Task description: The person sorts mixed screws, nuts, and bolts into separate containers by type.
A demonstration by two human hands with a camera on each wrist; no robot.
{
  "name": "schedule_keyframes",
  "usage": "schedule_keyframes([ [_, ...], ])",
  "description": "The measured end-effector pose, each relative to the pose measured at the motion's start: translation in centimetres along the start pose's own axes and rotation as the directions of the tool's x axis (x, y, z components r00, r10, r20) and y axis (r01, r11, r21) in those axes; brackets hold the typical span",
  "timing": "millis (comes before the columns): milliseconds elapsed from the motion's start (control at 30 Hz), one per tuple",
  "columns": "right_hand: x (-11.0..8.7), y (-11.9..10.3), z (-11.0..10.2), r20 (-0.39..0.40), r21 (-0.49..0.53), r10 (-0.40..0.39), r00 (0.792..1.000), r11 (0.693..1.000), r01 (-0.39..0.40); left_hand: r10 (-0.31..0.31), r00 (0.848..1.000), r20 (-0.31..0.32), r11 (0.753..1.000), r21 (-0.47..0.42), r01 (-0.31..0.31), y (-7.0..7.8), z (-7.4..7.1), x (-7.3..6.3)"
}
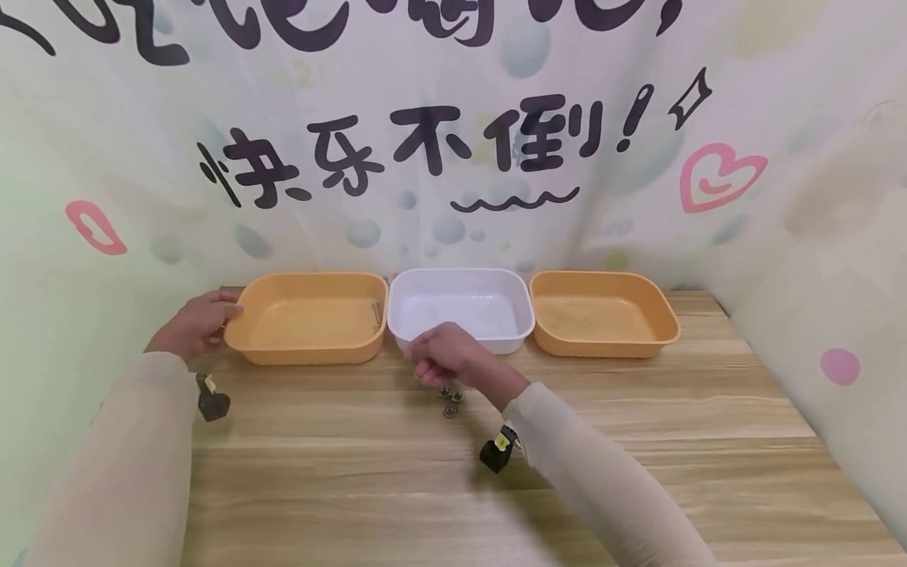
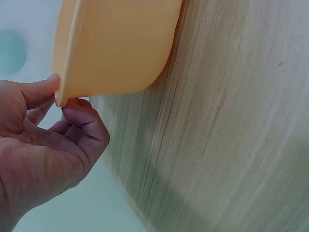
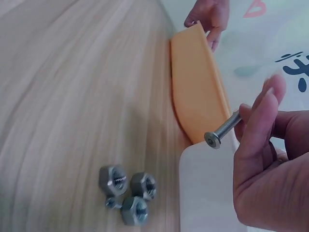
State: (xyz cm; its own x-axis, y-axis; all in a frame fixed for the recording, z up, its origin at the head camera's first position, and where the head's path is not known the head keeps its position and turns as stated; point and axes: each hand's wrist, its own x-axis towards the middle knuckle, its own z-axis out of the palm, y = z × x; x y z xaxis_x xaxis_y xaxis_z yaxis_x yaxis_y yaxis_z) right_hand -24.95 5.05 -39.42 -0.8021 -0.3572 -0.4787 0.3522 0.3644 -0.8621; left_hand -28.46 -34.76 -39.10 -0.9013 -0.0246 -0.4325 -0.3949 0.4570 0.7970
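Observation:
My left hand pinches the left end rim of the left orange tub between thumb and fingers. A few silvery screws lie inside that tub, against its right wall. My right hand is at the front rim of the white tub. In the right wrist view, its thumb and fingers pinch a metal screw with a round socket head, threaded end towards the fingers. Below that hand, hex nuts lie together on the wooden table, with a small screw among them.
Another orange tub stands right of the white one, so the three tubs form a row along the back of the table. Behind them hangs a printed cloth. Each wrist carries a small black camera.

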Motion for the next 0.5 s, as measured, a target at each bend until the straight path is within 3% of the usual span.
schedule_keyframes([
  [267,0.2,-1.5,0.5,0.060,0.147,-0.010,0.998,0.989,0.001,-0.002,1.000,-0.001,1.000,-0.004,0.002,-0.1,0.0,0.0],
  [500,0.5,-3.0,1.3,0.078,0.206,-0.022,0.997,0.979,0.006,-0.004,1.000,-0.007,1.000,-0.002,0.004,-0.2,0.1,0.3],
])
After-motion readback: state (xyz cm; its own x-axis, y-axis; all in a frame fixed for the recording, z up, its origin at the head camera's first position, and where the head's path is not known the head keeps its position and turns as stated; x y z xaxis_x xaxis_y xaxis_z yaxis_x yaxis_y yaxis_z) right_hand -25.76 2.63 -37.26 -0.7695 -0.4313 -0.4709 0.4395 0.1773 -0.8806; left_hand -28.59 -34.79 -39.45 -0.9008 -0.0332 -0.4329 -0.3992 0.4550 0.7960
